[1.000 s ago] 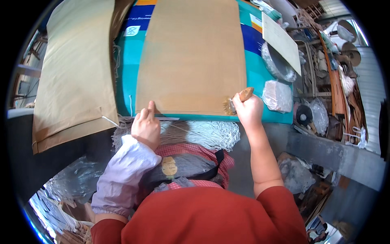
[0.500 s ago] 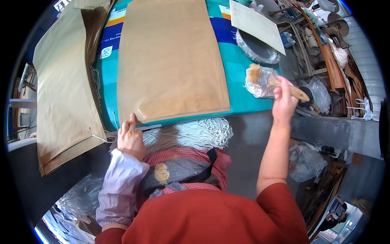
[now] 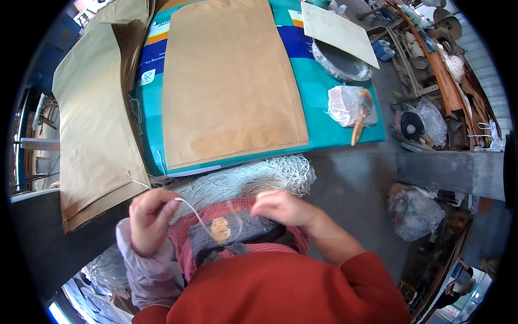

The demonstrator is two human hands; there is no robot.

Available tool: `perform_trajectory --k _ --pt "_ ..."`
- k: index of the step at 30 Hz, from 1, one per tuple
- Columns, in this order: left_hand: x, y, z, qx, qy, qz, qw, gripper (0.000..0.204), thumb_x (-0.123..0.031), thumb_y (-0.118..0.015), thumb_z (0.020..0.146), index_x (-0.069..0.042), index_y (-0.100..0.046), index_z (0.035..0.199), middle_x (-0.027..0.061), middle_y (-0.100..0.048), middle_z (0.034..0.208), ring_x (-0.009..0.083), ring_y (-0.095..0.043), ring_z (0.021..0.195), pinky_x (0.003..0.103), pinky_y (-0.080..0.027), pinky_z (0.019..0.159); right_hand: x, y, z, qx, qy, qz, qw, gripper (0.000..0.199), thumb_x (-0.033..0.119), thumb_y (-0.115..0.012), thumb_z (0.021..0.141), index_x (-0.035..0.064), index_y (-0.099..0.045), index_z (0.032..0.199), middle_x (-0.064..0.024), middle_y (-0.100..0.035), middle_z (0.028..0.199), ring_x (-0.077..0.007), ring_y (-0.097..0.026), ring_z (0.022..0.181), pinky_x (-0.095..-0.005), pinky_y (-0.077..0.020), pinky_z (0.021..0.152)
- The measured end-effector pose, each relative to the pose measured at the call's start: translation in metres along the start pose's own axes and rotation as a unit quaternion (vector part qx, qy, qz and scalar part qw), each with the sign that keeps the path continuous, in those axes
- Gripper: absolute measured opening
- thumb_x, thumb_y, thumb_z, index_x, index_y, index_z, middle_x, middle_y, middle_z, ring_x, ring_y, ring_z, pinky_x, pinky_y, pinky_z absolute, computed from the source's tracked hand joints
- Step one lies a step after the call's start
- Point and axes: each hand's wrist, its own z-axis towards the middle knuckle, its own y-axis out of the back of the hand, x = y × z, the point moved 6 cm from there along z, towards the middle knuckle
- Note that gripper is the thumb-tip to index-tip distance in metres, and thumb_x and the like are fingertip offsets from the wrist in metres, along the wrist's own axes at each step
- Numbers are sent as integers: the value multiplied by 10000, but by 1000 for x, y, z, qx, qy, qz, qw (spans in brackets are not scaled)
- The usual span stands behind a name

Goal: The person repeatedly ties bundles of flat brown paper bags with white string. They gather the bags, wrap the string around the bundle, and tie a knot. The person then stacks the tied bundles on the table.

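Over my lap, my left hand (image 3: 152, 218) pinches a white cord (image 3: 190, 206) between thumb and fingers; its free part curves down and blurs toward the right. My right hand (image 3: 283, 208) is near that blurred part, fingers closed; whether the cord reaches them is unclear. Beyond my hands, a bundle of white cords (image 3: 243, 178) lies along the table's near edge. On the table is a flat brown paper bag (image 3: 232, 75) with a darker, damp-looking band near its lower edge. A wooden-handled brush (image 3: 358, 127) rests on a plastic-wrapped block (image 3: 344, 105) at the right.
A stack of brown paper bags (image 3: 94, 119) leans at the left, a cord hanging from the front one. Teal sheeting (image 3: 313, 127) covers the table. Behind the brush are a plastic-lined round pan (image 3: 345, 63) and a pale board (image 3: 340, 32). Clutter fills the right side.
The brush has left my right hand and lies on the wrapped block. Both hands have drawn back over my lap, the left now with a white cord. The damp-looking band on the bag is wider.
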Motion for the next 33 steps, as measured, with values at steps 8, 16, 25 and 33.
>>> perform_trajectory --k 8,16,25,33 --pt "-41 -33 15 103 -117 29 987 82 -13 -662 757 17 -646 832 112 -564 641 240 -556 556 322 -434 522 55 -6 44 -70 132 -12 989 418 221 -614 898 -6 -526 1239 -99 -570 1136 -169 -558 1020 -312 -437 912" --pt "28 27 8 1 -3 177 984 85 38 -624 752 16 -665 823 147 -632 714 251 -627 646 300 -487 614 26 65 -3 -116 4 -68 991 132 30 -587 855 26 -665 961 -60 -595 782 -158 -538 707 -284 -440 661" --pt "116 -16 79 -68 31 82 994 113 -44 -670 786 24 -676 876 116 -655 760 173 -630 686 272 -486 630 -57 191 0 -321 -135 -139 927 71 61 -665 798 -9 -655 808 -22 -644 701 -72 -575 657 -232 -461 611" --pt "144 -25 76 -107 13 179 978 93 -68 -686 760 -2 -689 825 114 -614 738 241 -621 678 315 -486 618 -76 189 2 -356 -208 -333 848 134 151 -676 732 25 -633 746 -123 -653 707 -253 -641 658 -357 -499 606"
